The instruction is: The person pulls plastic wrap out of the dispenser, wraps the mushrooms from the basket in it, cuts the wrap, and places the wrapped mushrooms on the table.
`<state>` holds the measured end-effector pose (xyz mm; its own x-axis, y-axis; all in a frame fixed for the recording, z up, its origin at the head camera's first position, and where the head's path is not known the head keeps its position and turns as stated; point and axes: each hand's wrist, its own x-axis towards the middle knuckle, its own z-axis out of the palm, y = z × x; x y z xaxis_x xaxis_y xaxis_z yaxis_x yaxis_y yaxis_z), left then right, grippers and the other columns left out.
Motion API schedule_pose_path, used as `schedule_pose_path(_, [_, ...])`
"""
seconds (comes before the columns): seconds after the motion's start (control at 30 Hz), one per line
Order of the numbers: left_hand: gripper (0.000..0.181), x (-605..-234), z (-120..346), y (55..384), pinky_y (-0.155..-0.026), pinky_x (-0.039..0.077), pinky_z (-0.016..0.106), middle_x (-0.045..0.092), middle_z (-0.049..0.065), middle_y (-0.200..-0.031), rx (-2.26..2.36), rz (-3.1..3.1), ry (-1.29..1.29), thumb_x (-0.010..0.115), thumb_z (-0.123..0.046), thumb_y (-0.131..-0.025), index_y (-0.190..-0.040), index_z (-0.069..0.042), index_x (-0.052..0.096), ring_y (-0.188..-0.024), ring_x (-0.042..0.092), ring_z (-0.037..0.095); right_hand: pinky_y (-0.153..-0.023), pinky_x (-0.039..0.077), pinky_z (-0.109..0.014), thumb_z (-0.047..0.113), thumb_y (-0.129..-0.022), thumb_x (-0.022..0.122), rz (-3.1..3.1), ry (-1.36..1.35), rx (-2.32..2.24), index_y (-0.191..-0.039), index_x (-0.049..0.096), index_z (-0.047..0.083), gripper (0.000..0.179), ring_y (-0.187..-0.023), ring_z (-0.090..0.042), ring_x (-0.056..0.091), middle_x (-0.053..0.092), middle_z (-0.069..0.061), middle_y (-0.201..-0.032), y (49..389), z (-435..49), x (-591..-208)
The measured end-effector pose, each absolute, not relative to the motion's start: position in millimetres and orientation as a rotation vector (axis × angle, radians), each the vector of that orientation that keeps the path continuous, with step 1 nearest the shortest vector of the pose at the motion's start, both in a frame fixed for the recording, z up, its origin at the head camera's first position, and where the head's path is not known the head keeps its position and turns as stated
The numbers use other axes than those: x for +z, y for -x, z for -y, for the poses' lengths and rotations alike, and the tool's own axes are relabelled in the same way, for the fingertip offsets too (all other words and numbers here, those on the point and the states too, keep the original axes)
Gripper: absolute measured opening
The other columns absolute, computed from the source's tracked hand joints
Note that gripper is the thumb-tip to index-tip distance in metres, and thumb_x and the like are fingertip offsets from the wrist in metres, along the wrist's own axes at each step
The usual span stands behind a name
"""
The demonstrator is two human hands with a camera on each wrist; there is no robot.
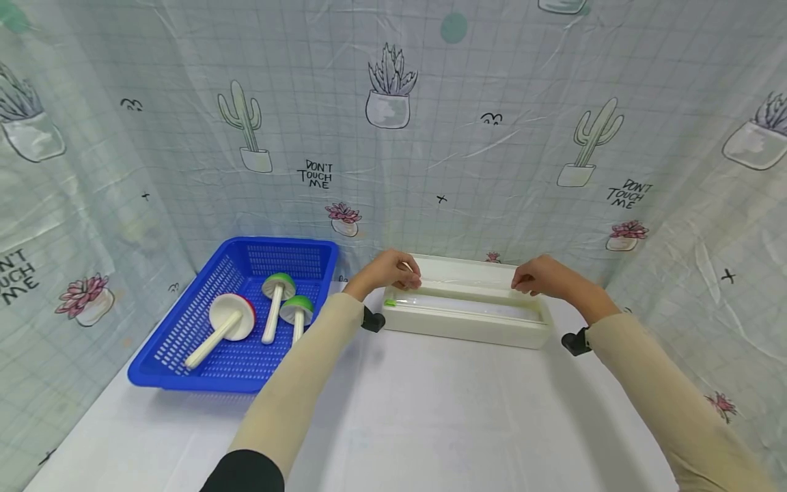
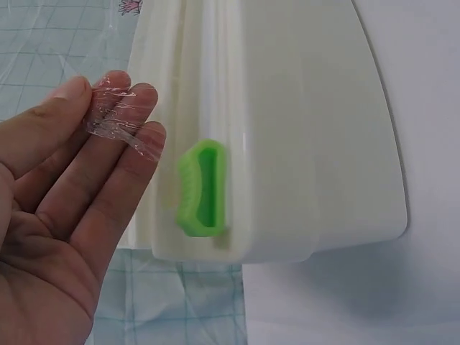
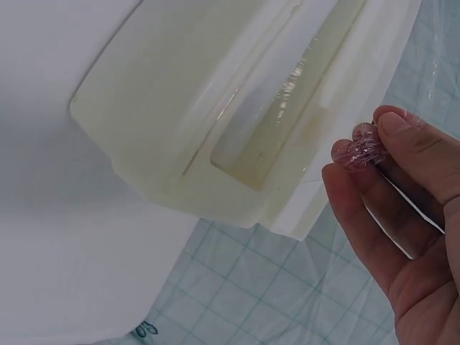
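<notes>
A long white plastic-wrap dispenser lies at the back of the white table, its lid tilted up behind. Inside it runs a pale roll. My left hand is over its left end, pinching a corner of clear plastic wrap between thumb and fingers. Over the right end, my right hand pinches the wrap's other corner, bunched at the fingertips. The film between the hands is barely visible. A green slide cutter sits at the dispenser's left end, beside the left fingers.
To the left stands a blue basket holding a red-capped mushroom-shaped thing and two green-capped ones, all with pale handles. Behind the table hangs a patterned plastic curtain. The white tabletop extends in front of the dispenser.
</notes>
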<state>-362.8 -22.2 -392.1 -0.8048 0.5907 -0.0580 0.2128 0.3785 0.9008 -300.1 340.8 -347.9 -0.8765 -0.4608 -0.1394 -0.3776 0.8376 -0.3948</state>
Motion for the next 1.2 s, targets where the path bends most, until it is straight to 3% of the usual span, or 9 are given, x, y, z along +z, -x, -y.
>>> schedule_pose_path(0.17, [0.021,-389,23,362,-0.078,0.061,0.035,0.076,0.019,-0.101,1.415,-2.294,-0.708,0.064,-0.001,-0.098,-0.117,0.006,0.071,-0.09,0.075,0.026,-0.074,0.061,-0.04,-0.001,-0.098,0.063,-2.773,0.64,-0.563,-0.102,0.073,-0.004,0.011,-0.082,-0.026,0.069,0.072,-0.012,-0.092,298,-341,-344])
schedule_pose_path(0.47, [0.018,-384,26,362,-0.077,0.062,0.037,0.076,0.016,-0.099,1.448,-2.263,-0.725,0.067,-0.003,-0.097,-0.11,0.007,0.073,-0.09,0.075,0.027,-0.074,0.061,-0.036,0.002,-0.099,0.062,-2.75,0.652,-0.585,-0.102,0.071,-0.004,0.011,-0.083,-0.026,0.069,0.072,-0.012,-0.09,299,-341,-338])
schedule_pose_path(0.8, [0.026,-378,33,361,-0.08,0.061,0.041,0.074,0.025,-0.103,1.473,-2.216,-0.796,0.061,0.002,-0.099,-0.122,0.012,0.067,-0.093,0.075,0.035,-0.072,0.061,-0.036,0.004,-0.099,0.064,-2.778,0.718,-0.574,-0.101,0.072,-0.001,0.01,-0.08,-0.024,0.07,0.072,-0.01,-0.088,293,-344,-325])
schedule_pose_path(1.03, [0.018,-374,36,357,-0.084,0.06,0.048,0.075,0.022,-0.099,1.397,-2.278,-0.882,0.062,0.002,-0.098,-0.11,0.013,0.071,-0.096,0.073,0.041,-0.072,0.061,-0.033,0.004,-0.099,0.064,-2.795,0.753,-0.563,-0.099,0.074,0.005,0.009,-0.084,-0.025,0.071,0.073,-0.001,-0.089,291,-342,-315])
schedule_pose_path(1.2, [0.015,-373,35,355,-0.086,0.06,0.044,0.075,0.02,-0.101,1.474,-2.289,-0.888,0.062,0.0,-0.099,-0.105,0.009,0.073,-0.1,0.072,0.039,-0.071,0.06,-0.031,0.006,-0.099,0.065,-2.841,0.75,-0.525,-0.099,0.074,0.007,0.009,-0.086,-0.024,0.071,0.074,-0.002,-0.093,287,-344,-311])
